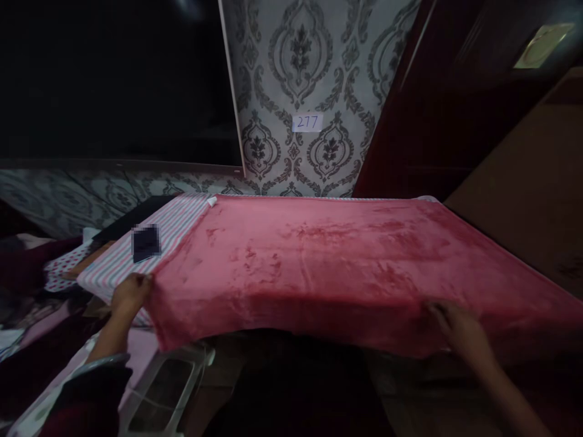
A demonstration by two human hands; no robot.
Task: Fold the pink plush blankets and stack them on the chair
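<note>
A red plush cloth (314,261) lies spread over a long surface, its front part hanging over the near edge. Darker brushed patches mark its pile. Under it, a striped cloth (186,215) shows on the left side. My left hand (130,292) is closed on the red cloth's left edge, near the front corner. Towards the right, my right hand (458,328) pinches the same cloth close to the front fold; its fingertips are slightly blurred.
A dark blurred-out object (146,244) rests on the striped cloth. A large black screen (113,79) hangs at the back left. Beside the right end stands a brown panel (523,182). A white plastic frame (159,388) and piled fabrics (40,358) lie at lower left.
</note>
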